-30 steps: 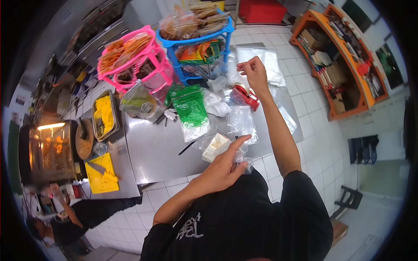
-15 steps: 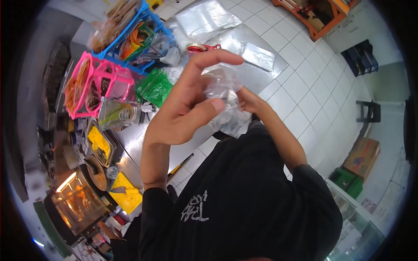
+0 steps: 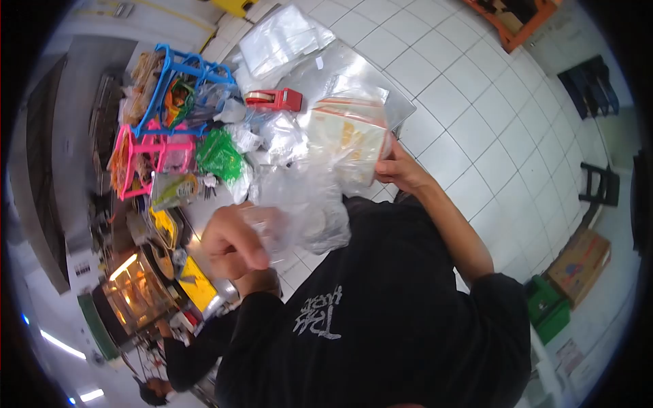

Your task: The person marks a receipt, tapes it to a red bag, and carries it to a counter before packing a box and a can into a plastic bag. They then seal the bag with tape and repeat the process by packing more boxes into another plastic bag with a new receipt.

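Note:
My right hand [image 3: 403,167] grips the right edge of a pale packet with orange print [image 3: 350,136], which shows through clear plastic. Left of the packet, a crumpled clear plastic bag [image 3: 309,207] gathers to a narrow pleat beside it and spreads down over the front of my shirt. My left hand [image 3: 238,238], partly blurred, is curled closed on the loose left end of this bag, thumb toward me. Behind the packet is a metal table [image 3: 401,102].
A red tape dispenser [image 3: 282,99], a stack of clear bags [image 3: 286,41] and a green plastic bag [image 3: 219,153] lie on the table. Blue [image 3: 162,88] and pink [image 3: 160,144] baskets stand left. A lit glass cabinet [image 3: 136,292] and another person [image 3: 197,360] are lower left.
My left hand has moved down and left, pulling the clear plastic out sideways and closing on it. The packet in my right hand now shows fully. The view has turned slightly.

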The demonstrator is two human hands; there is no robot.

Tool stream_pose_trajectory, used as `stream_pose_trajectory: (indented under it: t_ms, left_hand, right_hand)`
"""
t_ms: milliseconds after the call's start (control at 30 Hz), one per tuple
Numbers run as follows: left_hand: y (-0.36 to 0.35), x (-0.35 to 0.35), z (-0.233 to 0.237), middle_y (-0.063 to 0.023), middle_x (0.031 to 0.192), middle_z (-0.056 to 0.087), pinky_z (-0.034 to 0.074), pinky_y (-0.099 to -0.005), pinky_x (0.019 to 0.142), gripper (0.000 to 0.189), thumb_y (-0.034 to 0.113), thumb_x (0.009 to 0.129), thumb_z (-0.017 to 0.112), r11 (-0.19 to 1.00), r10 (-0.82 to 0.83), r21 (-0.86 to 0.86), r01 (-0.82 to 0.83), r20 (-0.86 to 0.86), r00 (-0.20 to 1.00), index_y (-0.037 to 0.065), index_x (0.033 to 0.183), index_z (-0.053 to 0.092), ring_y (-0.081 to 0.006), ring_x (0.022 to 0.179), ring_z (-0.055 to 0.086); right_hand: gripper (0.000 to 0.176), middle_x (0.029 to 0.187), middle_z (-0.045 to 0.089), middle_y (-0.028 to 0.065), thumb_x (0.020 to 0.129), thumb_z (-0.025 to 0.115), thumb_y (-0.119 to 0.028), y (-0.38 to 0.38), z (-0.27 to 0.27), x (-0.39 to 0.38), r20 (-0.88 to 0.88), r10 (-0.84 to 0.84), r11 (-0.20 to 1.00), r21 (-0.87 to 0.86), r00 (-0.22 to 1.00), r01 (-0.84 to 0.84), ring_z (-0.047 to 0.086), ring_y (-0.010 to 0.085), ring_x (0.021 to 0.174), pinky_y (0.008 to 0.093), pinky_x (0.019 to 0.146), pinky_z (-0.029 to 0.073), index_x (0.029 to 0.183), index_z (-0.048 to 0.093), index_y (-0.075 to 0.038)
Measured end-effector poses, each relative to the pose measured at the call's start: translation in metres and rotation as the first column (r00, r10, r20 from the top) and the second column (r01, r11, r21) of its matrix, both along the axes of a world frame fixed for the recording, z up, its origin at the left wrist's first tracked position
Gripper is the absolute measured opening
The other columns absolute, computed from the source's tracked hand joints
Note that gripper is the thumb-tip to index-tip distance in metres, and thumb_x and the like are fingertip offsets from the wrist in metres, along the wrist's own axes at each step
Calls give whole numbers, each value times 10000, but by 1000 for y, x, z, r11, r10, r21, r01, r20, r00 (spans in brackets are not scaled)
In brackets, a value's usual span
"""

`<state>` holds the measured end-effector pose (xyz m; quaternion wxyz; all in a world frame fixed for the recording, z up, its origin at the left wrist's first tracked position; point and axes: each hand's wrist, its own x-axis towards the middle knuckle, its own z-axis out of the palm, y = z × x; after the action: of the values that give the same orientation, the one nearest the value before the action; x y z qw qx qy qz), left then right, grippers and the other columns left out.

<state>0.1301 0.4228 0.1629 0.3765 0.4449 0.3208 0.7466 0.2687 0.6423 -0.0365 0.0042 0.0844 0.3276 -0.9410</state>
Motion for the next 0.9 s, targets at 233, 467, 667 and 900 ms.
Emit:
stream_pose_trajectory:
  t_ms: [233, 467, 667, 900]
  left_hand:
    - [64, 21, -19, -106, 868, 692, 383, -359, 526, 246, -96, 809, 511, 943, -331, -37, 330, -201, 922, -31, 1011, 636, -234, 631, 533]
    - [112, 54, -27, -107, 1020, 654, 477, -344, 730, 264, 18, 920, 437, 955, -298, -80, 287, -250, 921, -6, 1139, 584, -250, 873, 628]
    - [99, 66, -27, -78, 1080, 629, 474, -295, 663, 275, 20, 911, 440, 956, -196, -252, 151, -166, 966, 14, 1140, 592, -193, 852, 612]
    - [37, 62, -34, -76, 1069, 636, 483, -280, 654, 253, 40, 941, 439, 961, 16, -269, -59, -156, 988, 17, 1146, 585, -187, 875, 611]
  right_hand:
    - [1129, 1428, 412, 86, 624, 886, -125, 36, 6, 41, 5, -296, 930, 230, 955, 287, 413, 240, 1345, 399, 1049, 447, 1510, 187, -135]
    - [902, 1345, 509, 123, 794, 785, -290, 57, -40, 57, 90, -204, 960, 214, 975, 181, 584, 170, 1042, 324, 818, 524, 1499, 248, -125]
    - [831, 1340, 522, 120, 832, 747, -316, 43, -60, 47, 276, 52, 978, 179, 960, -104, 570, 130, 909, 290, 705, 495, 1492, 278, -125]
    - [753, 1335, 536, 116, 877, 702, -346, 9, -77, 5, 401, 280, 916, 162, 873, -368, 554, 83, 754, 250, 573, 461, 1483, 314, -125]
